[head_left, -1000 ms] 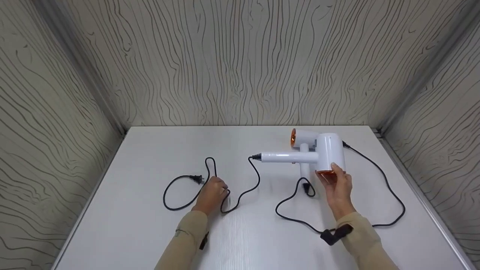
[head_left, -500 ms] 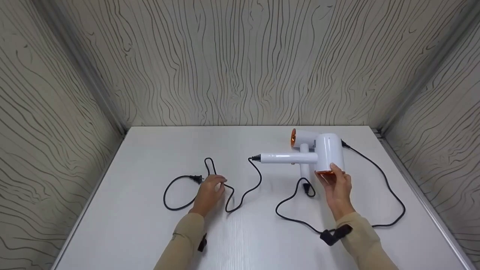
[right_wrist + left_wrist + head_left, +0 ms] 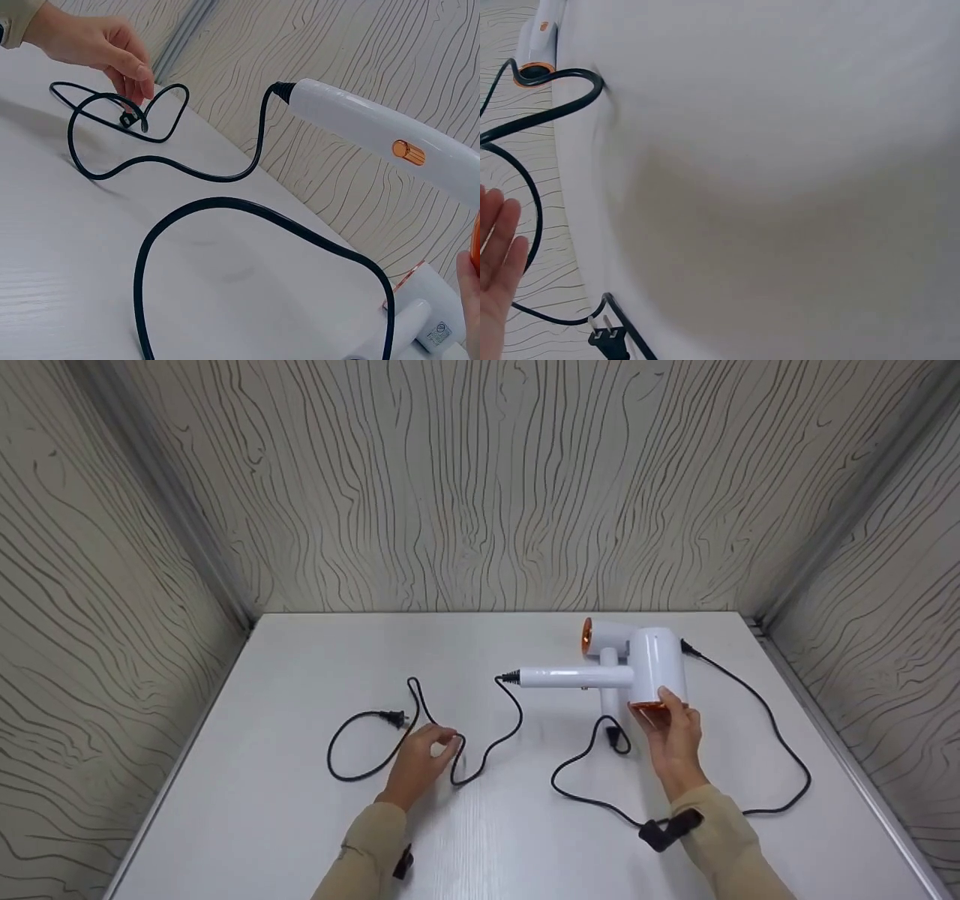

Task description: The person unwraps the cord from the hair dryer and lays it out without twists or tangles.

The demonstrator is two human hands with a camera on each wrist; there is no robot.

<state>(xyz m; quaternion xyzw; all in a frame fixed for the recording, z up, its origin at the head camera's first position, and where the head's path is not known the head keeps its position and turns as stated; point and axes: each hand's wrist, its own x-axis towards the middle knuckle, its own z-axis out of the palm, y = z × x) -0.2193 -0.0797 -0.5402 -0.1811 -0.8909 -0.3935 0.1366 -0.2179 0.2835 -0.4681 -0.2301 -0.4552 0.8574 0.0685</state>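
Note:
My right hand (image 3: pixel 677 742) grips a white hair dryer (image 3: pixel 656 664) at its orange-rimmed end, thumb on the barrel. The dryer's handle points left, and an orange button (image 3: pixel 409 152) shows on it in the right wrist view. From the handle's tip a black power cord (image 3: pixel 519 711) winds left over the table. My left hand (image 3: pixel 418 761) pinches that cord between thumb and index finger, partway along. Left of this hand the cord loops round to a two-pin plug (image 3: pixel 394 718). In the left wrist view only the fingers (image 3: pixel 499 240) of the left hand show.
Behind the held one lies a second white hair dryer (image 3: pixel 609 637) with an orange rim. Its black cord (image 3: pixel 784 746) curves round the right side and passes under the right forearm. Wood-patterned walls (image 3: pixel 480 487) border the white table (image 3: pixel 300 825).
My left hand has shifted slightly along the cord, its fingers loosening, then meeting again on it. The cord's bends have moved a little. The right hand and dryer have barely moved left.

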